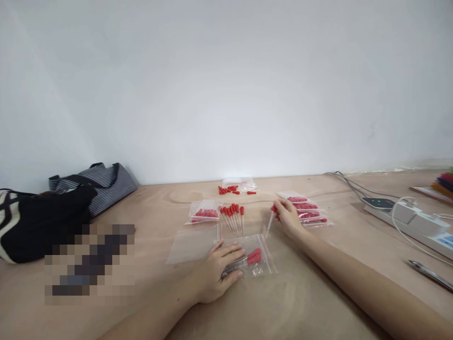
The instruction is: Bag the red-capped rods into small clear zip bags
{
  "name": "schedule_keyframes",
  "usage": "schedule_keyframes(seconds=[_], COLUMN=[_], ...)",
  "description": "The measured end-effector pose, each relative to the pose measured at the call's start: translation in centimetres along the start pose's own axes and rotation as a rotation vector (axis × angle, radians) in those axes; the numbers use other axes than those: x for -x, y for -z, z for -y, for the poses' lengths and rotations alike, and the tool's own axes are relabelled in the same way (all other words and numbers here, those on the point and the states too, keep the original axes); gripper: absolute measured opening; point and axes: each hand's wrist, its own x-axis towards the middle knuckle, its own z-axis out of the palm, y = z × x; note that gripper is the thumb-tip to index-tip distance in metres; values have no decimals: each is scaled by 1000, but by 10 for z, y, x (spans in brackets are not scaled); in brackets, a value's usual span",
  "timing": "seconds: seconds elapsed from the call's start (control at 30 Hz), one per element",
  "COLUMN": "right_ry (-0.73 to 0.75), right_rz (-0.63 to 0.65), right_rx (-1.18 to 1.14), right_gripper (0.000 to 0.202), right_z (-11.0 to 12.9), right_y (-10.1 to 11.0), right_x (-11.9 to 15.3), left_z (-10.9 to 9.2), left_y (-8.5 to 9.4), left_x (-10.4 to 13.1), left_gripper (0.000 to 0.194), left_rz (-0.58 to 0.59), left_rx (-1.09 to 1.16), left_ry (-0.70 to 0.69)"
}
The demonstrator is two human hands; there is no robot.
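My left hand (217,269) lies on a clear zip bag (267,264), its fingers stretched out and its thumb apart. Inside the bag are droppers with red bulbs (254,256), their stems partly hidden by that hand. My right hand (288,217) pinches a single dropper (271,223) by its red bulb, the pale stem slanting down near the bag's right edge. Several loose droppers (231,218) lie fanned out just beyond the bag. Left of the bag is a flat, clear zip bag (191,245), partly under my left hand.
Filled dropper bags (307,208) overlap on the right; another bag (203,212) lies left of the loose droppers. More droppers (228,190) are near the wall. A power strip (421,224) with cables and a pen (430,274) are far right. Cloth bags (109,184) stand left.
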Motion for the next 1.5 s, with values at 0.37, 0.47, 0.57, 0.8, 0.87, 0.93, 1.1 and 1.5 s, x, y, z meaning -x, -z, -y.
schedule_keyframes(seconds=[0.37,0.47,0.57,0.8,0.87,0.93,1.1,1.5], right_ry=[-28,-58,-126,-183,-157,-141,-124,-63], right_rz=[-53,-27,0,338,449,539,670,615], right_rx=[-418,-431,-443,-324,-273,-240,-130,140], right_gripper=[36,33,31,40,41,41,35,25], right_z=[-5,-2,0,12,13,12,5,5], right_y=[11,9,7,2,3,4,1,10], right_x=[43,46,52,75,77,76,72,41], left_z=[-4,-6,-6,-4,-4,-5,-6,0], left_y=[3,4,4,2,2,2,2,-1], left_x=[0,1,1,0,0,0,0,-1], left_gripper=[41,41,45,51,50,49,46,47], left_rz=[-18,-22,-38,-34,-31,-36,-39,-47], left_rx=[-16,-9,4,7,4,3,2,13], left_ry=[26,30,38,48,47,49,46,-17])
